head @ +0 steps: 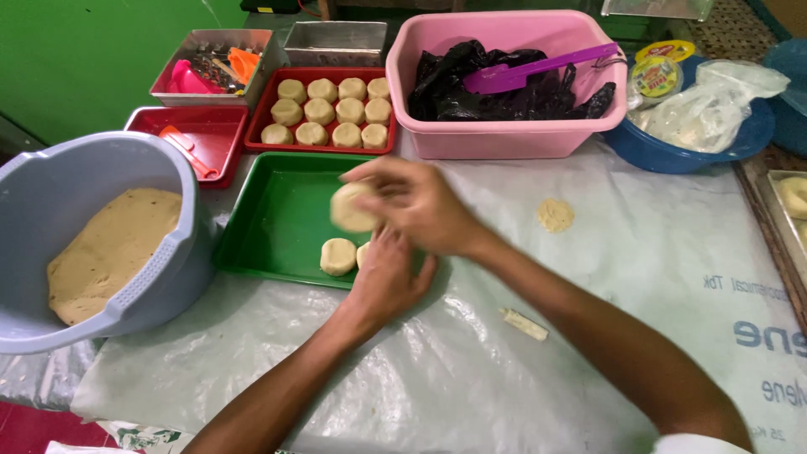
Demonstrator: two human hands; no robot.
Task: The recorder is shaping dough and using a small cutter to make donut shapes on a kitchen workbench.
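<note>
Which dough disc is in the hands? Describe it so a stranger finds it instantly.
Start at the green tray in front of the pink tub. Above its right edge, the right hand holds a pale round dough disc, with the left hand just below. Unlike the discs lying in the trays, this one is lifted.

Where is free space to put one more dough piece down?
The green tray is bare left of its dough disc. The plastic sheet is bare near the dough scrap. The red tray of discs is crowded.
</note>
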